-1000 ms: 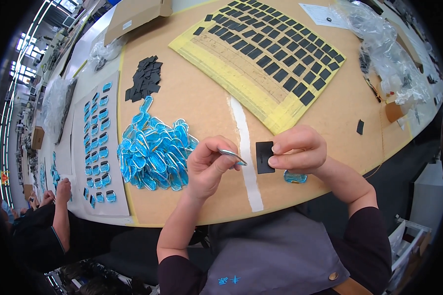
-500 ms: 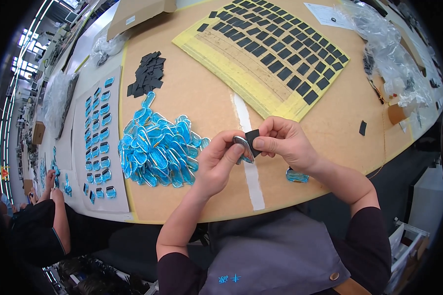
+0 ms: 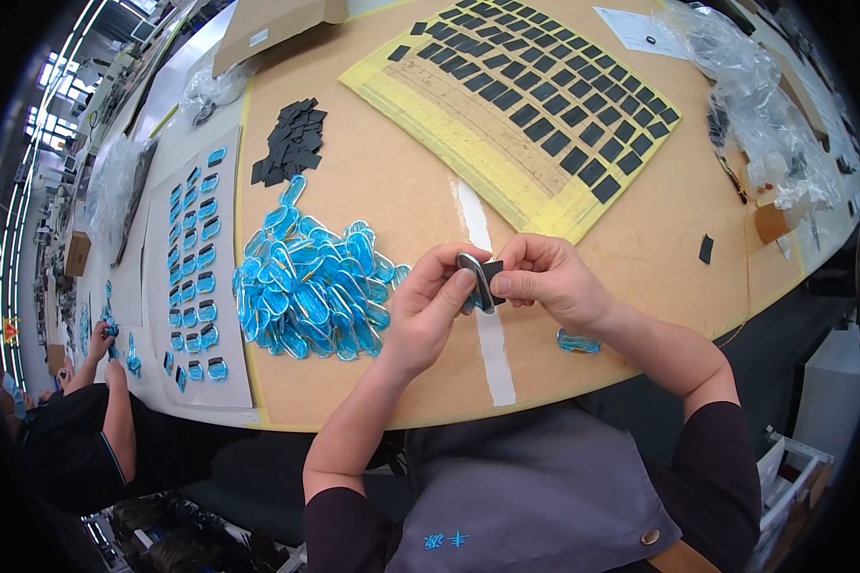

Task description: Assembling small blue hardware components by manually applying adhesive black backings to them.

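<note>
Near the front of the table, my left hand pinches a small oval piece with a shiny silvery rim, tilted on edge; a bit of blue shows beneath. My right hand pinches a small black rectangular patch between thumb and fingers. The patch meets the oval piece's right side, its inner part hidden behind the rim. To the left lies a heap of blue oval pieces with pale edges. One blue piece rests below my right wrist.
A yellow-edged board carries rows of black patches at the back. Loose black patches form a pile behind the heap. A grey sheet at left bears blue pieces with black patches. Plastic wrap lies at right; a co-worker's hands work far left.
The oval piece has turned more edge-on and covers more of the black patch. My right hand has moved slightly left and down. Both hands keep their grip.
</note>
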The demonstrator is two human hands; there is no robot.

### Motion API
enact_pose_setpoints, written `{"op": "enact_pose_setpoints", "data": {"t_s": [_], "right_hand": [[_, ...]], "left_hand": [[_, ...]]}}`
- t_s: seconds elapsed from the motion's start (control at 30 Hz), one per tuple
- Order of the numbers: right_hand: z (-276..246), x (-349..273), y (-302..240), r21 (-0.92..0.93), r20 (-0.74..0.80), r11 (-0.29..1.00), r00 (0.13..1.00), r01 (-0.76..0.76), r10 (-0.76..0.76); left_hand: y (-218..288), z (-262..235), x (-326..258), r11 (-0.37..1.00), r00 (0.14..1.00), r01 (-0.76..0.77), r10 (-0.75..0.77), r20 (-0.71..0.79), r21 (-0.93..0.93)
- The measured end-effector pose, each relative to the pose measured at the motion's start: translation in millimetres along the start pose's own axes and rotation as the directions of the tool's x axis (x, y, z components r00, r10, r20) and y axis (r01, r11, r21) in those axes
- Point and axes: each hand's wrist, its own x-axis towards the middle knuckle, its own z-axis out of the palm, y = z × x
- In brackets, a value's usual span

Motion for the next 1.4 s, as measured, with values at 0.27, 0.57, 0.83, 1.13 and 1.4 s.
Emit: {"op": "enact_pose_setpoints", "data": {"t_s": [0.27,0.57,0.83,1.13,1.4], "right_hand": [[-8.3,5.3,-1.3,-0.059,0.064,0.997,0.996,-0.050,0.054],[-11.7,7.2,-9.3,-0.076,0.122,0.988,0.982,-0.136,0.145],[-13.9,7.8,-6.8,-0.094,0.146,0.992,0.984,-0.085,0.098],[-9.4,5.1,-10.1,-0.110,0.090,0.989,0.990,-0.099,0.109],[-18.7,6.0,-15.2,-0.180,0.242,0.955,0.931,-0.234,0.274]], "left_hand": [[-3.2,3.2,-0.4,0.991,0.999,0.043,-0.043,0.007,-0.129],[-4.7,6.2,-0.5,0.997,1.000,0.020,-0.021,-0.011,-0.078],[-6.1,5.6,0.6,0.998,0.998,-0.068,0.068,0.013,-0.001],[-6.0,7.3,0.0,0.994,0.993,-0.107,0.106,0.046,0.003],[4.6,-1.5,3.3,0.749,0.912,-0.410,0.321,0.256,0.521]]}}
